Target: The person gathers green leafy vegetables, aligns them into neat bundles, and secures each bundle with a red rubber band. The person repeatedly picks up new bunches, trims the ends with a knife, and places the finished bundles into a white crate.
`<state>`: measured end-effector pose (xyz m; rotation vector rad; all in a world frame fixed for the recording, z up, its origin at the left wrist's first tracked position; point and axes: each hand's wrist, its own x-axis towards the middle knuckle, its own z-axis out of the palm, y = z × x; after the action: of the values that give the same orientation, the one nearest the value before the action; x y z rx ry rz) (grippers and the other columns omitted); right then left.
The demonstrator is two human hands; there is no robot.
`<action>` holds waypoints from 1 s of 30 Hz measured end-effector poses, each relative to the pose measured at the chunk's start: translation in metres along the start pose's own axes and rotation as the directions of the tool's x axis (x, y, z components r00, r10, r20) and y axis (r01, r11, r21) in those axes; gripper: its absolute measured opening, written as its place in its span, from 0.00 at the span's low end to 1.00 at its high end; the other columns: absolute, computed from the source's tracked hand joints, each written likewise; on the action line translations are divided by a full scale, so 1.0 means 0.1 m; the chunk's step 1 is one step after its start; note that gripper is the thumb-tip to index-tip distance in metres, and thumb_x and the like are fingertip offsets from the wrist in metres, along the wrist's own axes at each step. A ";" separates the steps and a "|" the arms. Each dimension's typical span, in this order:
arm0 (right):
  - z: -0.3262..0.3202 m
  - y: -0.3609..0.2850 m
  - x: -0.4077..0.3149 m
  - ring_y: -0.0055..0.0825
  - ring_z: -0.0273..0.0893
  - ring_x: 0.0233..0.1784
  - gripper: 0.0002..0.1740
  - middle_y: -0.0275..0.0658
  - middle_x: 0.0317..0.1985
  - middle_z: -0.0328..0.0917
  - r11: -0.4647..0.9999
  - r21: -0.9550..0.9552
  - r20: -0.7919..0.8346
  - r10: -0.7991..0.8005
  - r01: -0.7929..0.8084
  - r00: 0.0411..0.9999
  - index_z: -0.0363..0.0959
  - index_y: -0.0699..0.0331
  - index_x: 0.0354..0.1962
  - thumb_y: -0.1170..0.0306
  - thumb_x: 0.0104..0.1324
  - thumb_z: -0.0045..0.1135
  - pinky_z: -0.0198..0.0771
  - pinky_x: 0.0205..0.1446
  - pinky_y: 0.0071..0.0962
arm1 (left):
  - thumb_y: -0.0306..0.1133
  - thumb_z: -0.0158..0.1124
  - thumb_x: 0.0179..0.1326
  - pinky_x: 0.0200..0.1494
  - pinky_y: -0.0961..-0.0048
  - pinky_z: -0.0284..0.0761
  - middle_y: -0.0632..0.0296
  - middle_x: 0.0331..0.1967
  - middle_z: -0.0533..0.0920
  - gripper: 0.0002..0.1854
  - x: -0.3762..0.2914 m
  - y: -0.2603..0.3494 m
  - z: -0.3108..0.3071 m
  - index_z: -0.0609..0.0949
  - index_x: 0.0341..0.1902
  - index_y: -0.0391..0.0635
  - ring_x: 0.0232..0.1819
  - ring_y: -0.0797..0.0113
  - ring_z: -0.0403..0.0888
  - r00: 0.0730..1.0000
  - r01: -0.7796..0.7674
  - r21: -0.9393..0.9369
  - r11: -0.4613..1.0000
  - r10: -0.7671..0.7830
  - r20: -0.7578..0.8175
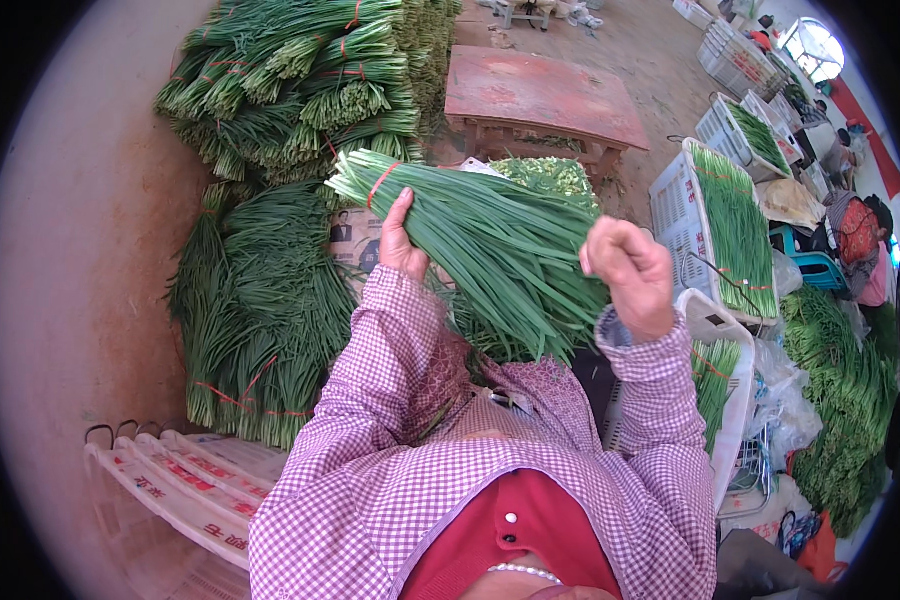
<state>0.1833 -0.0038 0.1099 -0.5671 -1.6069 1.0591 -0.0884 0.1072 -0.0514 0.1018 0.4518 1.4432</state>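
A bundle of long green garlic chives (480, 232) lies slantwise before me, its pale cut ends at the upper left, with a red tie around it near those ends. My left hand (405, 244) holds the bundle from below, the thumb up on the stems just past the tie. My right hand (630, 266) is raised at the leafy end, its fingers curled; whether it pinches a leaf cannot be told. Below the bundle, more loose chives show, partly hidden by it.
Tied chives are heaped at the upper left (292, 82), with another pile (277, 300) at left. A red wooden table (540, 97) stands ahead. White plastic crates of chives (667, 199) line the right. Stacked empty crates (172, 495) stand at lower left. Co-workers (859, 232) sit at far right.
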 end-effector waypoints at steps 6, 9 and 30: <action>-0.31 -0.30 -0.17 0.13 0.68 0.21 0.12 0.30 0.24 0.77 0.849 -0.361 -0.099 0.377 -0.387 0.921 0.79 0.69 0.33 0.70 0.74 0.53 0.64 0.27 0.20 | 0.36 0.66 0.69 0.65 0.44 0.77 0.52 0.57 0.84 0.21 0.05 0.02 -0.06 0.78 0.61 0.40 0.58 0.50 0.83 0.999 0.026 -0.083 0.996 -0.024 0.022; -0.30 -0.13 -0.13 0.20 0.72 0.22 0.15 0.36 0.24 0.78 0.794 -0.486 -0.287 0.248 -0.364 0.925 0.80 0.68 0.30 0.66 0.73 0.58 0.67 0.28 0.25 | 0.36 0.66 0.69 0.64 0.44 0.77 0.52 0.56 0.85 0.20 0.07 0.01 -0.09 0.79 0.60 0.41 0.57 0.51 0.83 0.999 0.026 -0.088 0.996 -0.024 0.026; -0.24 0.07 -0.05 0.29 0.75 0.21 0.16 0.41 0.21 0.79 0.648 -0.717 -0.198 0.165 -0.257 0.966 0.82 0.67 0.28 0.60 0.64 0.68 0.69 0.28 0.29 | 0.35 0.67 0.68 0.65 0.46 0.78 0.52 0.57 0.84 0.20 0.13 0.02 -0.17 0.79 0.61 0.41 0.57 0.51 0.83 0.999 0.033 -0.141 0.989 -0.031 0.016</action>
<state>0.2058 0.0039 0.1020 -1.3722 -1.8730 0.4604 -0.0952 0.1171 -0.0692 -0.0095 0.3374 1.4376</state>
